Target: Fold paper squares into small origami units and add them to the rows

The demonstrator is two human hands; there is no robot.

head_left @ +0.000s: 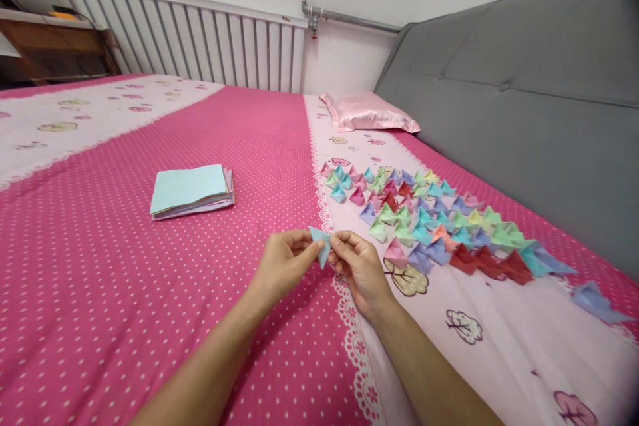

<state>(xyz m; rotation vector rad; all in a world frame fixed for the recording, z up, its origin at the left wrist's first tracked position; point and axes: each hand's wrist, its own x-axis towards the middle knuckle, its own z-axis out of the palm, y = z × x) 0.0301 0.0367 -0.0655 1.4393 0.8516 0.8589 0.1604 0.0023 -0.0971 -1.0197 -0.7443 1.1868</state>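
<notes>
Bed (124, 293) surface, paper folding in hand.
Rows of folded paper shapes (429, 219) lie on the pale strip at right; a stack of sheets (192, 190) sits well apart at left. Left hand (282, 263) and right hand (362, 269) meet just above the bed, fingertips pinched on one small blue folded paper (320, 243) between them.

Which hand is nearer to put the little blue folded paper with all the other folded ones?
Probably the right hand: both hands pinch the blue folded paper, but the rows of folded paper shapes lie on its side, while the left hand sits toward the paper stack.
</notes>
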